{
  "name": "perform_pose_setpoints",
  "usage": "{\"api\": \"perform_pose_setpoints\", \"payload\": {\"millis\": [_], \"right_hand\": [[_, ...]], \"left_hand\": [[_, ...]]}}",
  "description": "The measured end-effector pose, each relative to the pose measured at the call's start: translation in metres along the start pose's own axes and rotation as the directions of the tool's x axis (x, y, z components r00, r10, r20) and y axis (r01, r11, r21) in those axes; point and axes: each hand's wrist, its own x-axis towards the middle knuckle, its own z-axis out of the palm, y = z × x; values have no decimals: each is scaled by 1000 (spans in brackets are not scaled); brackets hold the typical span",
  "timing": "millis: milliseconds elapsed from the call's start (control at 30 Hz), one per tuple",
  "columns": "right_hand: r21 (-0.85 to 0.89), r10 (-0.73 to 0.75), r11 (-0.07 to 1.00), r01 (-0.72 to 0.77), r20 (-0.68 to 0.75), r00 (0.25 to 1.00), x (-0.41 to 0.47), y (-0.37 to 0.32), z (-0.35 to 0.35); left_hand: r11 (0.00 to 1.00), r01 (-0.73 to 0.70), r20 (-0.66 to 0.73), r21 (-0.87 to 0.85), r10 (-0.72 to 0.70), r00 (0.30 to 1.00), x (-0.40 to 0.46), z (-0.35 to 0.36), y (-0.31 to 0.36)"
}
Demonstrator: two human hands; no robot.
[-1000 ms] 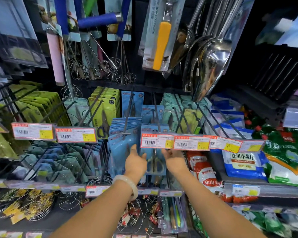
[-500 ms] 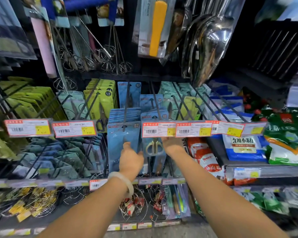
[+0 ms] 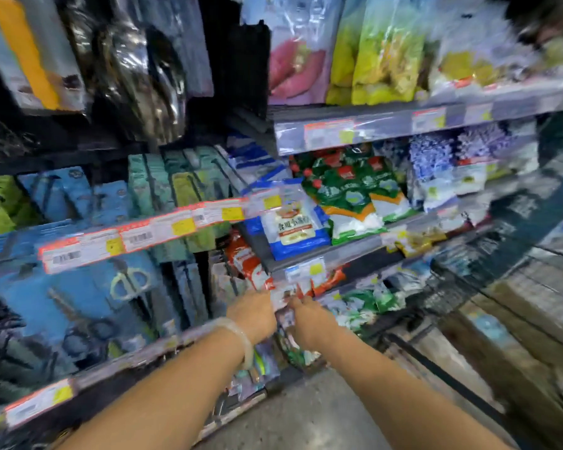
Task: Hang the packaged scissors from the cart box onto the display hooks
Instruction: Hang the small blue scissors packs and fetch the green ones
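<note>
Far left: blue scissors packs (image 3: 78, 297) hanging on hooks behind a row of price tags (image 3: 137, 237), one pair with pale handles showing through the card. Hung already, by the look of it. Centre, low: left hand (image 3: 254, 315), bracelet (image 3: 241, 339) on the wrist, just beside the right hand (image 3: 309, 323), both stretched out in front of the red snack bags (image 3: 251, 271) and the lower shelf edge. Too blurred to tell whether fingers are spread, pressed together or pinching anything; no pack visibly held. Right of the hands: white and blue bag (image 3: 290, 225) and green bags (image 3: 348, 193) on the shelf (image 3: 355, 251). Far right, low: cart (image 3: 468, 319) with a box (image 3: 533, 313), contents not readable.

Likely between packs, turning toward the cart. Risks from here: knocking the snack bags or price tags off while swinging across so near the shelf edge; grabbing blind in the box and catching two cards at once, or bending a hang hole.
</note>
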Motion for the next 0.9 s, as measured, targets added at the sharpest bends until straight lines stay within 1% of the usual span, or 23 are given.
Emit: {"api": "perform_pose_setpoints", "payload": {"millis": [33,100,200,267,333,433,500,567,733,900], "right_hand": [[-14,21,1000,-21,-15,1000,-9,28,-8],[-39,79,996,-80,-36,996,-28,86,-21],[-23,200,979,-202,-81,976,-62,173,-40],[0,291,957,-292,-88,953,-87,231,-51],[53,354,935,-351,-96,930,-113,287,-57],[137,450,891,-434,-127,884,-145,362,-63],[169,511,855,-490,-116,852,-162,401,-68],[205,556,824,-529,-106,825,-173,433,-73],[288,646,741,-606,-62,761,-171,498,-74],[343,703,680,-648,-55,709,-138,571,-82]], "left_hand": [[997,-67,3,43,67,998,1,4,30],[979,-159,3,125,159,987,3,14,91],[916,-308,37,258,309,950,3,35,185],[881,-383,78,278,377,923,5,52,245],[850,-441,133,290,420,898,6,70,301],[775,-545,196,320,509,838,2,89,374],[725,-604,230,331,559,797,2,98,411],[689,-638,256,344,585,769,9,106,440],[636,-668,293,386,602,742,46,118,493],[593,-692,327,412,612,720,115,131,552]]}}
